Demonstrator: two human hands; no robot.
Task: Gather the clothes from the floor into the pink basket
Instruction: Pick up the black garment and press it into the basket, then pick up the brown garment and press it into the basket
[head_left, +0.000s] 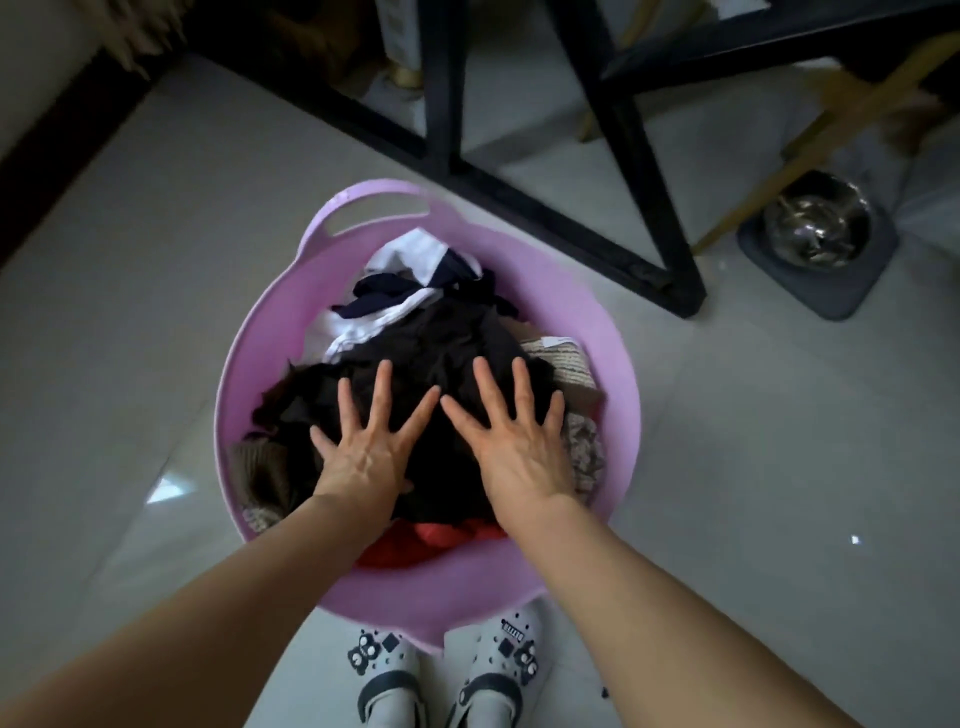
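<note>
We are pressing our left hand (363, 457) and right hand (519, 457), fingers spread flat and gripping nothing, onto soft, light, squashable clothes (431, 364) heaped in the pink basket (249, 364), probably best lifted by its rim handle (374, 202).

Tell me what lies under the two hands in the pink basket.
Both the left hand and right hand press flat on a dark garment atop the pile in the pink basket. Whatever lies deeper is covered.

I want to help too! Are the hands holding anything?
Nothing is held. Left hand and right hand lie flat, fingers spread, on the dark clothes in the basket.
</note>
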